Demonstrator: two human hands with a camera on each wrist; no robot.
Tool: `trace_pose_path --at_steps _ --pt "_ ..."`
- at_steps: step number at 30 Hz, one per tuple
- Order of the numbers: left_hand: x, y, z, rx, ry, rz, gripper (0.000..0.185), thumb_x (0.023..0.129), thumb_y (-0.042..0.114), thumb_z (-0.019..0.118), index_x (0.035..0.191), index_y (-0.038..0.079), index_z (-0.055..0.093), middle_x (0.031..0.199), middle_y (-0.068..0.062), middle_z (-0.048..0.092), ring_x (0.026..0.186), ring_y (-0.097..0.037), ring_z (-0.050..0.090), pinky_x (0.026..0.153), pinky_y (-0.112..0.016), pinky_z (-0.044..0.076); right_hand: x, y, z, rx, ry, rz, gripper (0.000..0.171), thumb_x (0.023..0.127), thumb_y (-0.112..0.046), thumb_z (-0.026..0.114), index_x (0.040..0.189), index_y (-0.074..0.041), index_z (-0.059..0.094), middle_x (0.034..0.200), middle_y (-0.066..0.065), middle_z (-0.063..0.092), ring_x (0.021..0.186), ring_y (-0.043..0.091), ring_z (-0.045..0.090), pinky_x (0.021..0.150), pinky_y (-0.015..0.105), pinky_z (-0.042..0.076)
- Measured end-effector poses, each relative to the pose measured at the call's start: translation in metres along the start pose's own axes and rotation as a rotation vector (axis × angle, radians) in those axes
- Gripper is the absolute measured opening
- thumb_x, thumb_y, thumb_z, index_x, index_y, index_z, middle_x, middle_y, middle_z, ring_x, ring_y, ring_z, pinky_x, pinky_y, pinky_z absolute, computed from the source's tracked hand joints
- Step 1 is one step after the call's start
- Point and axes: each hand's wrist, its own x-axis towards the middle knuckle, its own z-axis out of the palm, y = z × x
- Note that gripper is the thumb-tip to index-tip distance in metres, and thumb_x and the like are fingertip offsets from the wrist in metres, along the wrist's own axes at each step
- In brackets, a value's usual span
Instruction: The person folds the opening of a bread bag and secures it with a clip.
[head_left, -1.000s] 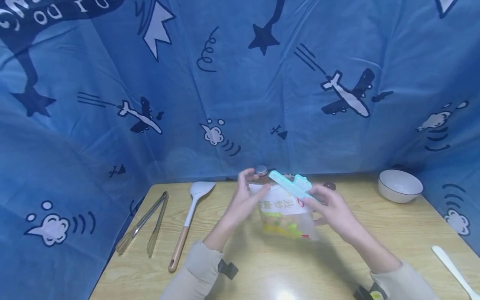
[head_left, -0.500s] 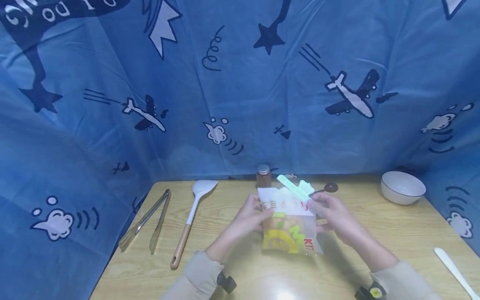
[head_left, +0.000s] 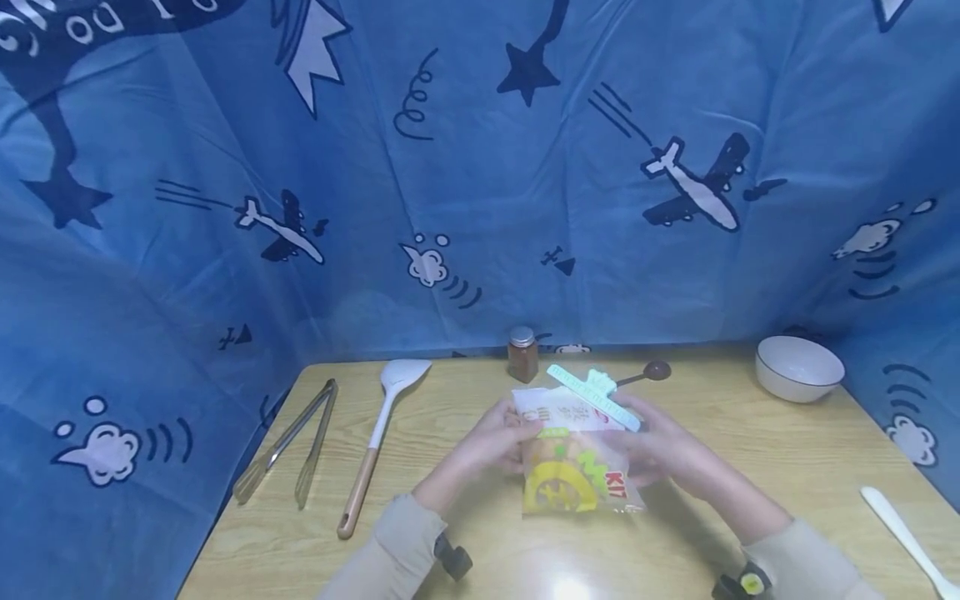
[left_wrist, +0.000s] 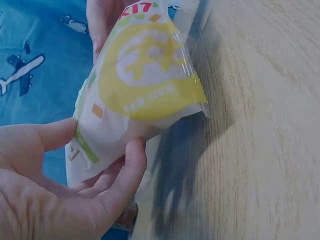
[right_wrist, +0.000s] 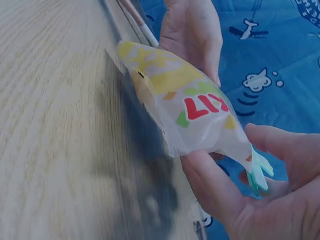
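Both hands hold 1 snack bag point(head_left: 573, 454) upright above the wooden table point(head_left: 750, 467), near its middle. Left hand point(head_left: 501, 437): thumb and fingers point(left_wrist: 122, 175) curl round the bag's left edge, pinching it. Right hand point(head_left: 660, 446): fingers point(right_wrist: 210, 185) curl under the bag's right side, thumb opposite, also pressing the teal clip point(head_left: 594, 393) at the bag's top.

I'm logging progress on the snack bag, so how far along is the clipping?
Done: the teal sealing clip sits across the top of the snack bag. In hand: the left hand and right hand both grip the bag, held above the wooden table. Left: whether the clip is fully snapped shut cannot be told; the bag is not yet set down.
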Motion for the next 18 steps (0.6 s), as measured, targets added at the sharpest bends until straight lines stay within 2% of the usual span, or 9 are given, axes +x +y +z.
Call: trace_pose_path --at_steps 3,7,12,18 --pt "0.004 -0.004 -0.005 -0.031 -0.041 -0.041 0.044 0.100 0.027 0.072 0.129 0.004 0.048 0.119 -0.018 0.066 0.092 -0.027 0.074 0.078 -0.042 0.066 0.001 0.006 -0.005 0.079 -0.076 0.006 0.081 0.104 -0.020 0.065 0.167 -0.013 0.014 0.123 0.013 0.071 0.095 0.030 0.078 0.080 0.051 0.065" --pt "0.006 -0.009 -0.008 -0.066 -0.079 -0.066 0.048 0.097 0.020 0.073 0.133 0.003 0.048 0.124 -0.021 0.067 0.097 -0.030 0.075 0.083 -0.045 0.066 0.002 0.011 -0.008 0.127 -0.122 0.026 0.085 0.105 -0.018 0.062 0.168 -0.012 0.005 0.125 0.013 0.071 0.101 0.031 0.077 0.081 0.050 0.065" --pt "0.007 -0.017 -0.006 -0.043 -0.056 -0.029 0.052 0.094 0.011 0.075 0.134 0.001 0.043 0.129 -0.023 0.061 0.098 -0.028 0.072 0.079 -0.042 0.066 0.004 0.017 -0.006 0.109 -0.102 0.054 0.089 0.104 -0.019 0.064 0.168 -0.009 0.003 0.127 0.018 0.069 0.099 0.030 0.077 0.078 0.048 0.065" --pt "0.005 -0.019 0.003 0.045 -0.022 0.018 0.045 0.095 0.011 0.074 0.128 0.000 0.045 0.113 -0.019 0.065 0.084 -0.022 0.069 0.072 -0.037 0.065 0.006 0.028 -0.002 0.069 -0.051 0.062 0.088 0.102 -0.016 0.066 0.166 -0.003 0.007 0.132 0.028 0.063 0.094 0.031 0.077 0.077 0.051 0.065"
